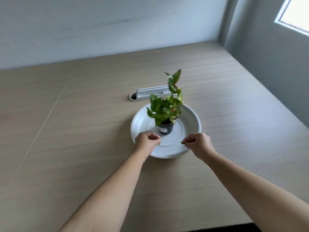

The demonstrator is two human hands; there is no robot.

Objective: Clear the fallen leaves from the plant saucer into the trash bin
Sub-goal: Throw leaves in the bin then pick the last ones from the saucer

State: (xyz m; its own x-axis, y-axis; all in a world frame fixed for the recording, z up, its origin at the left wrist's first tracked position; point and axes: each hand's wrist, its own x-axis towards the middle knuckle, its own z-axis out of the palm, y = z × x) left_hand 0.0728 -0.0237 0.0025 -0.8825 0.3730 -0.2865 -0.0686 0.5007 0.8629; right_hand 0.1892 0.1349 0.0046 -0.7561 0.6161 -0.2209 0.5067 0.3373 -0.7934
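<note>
Saucer (192, 114) with potted plant (165, 111); right hand (198, 143) fingers pinching leaf (182, 142), left hand (147, 141) fingers curled closed.

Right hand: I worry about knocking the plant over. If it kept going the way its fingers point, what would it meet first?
Probably the left hand. The right hand, pinching a leaf, points left across the saucer, passing in front of the pot; depth is unclear.

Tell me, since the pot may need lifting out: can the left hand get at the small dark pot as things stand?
Probably yes. The left hand is at the saucer's near rim, with bare saucer floor between it and the pot; but its fingers are pinched shut, perhaps on a leaf.
</note>
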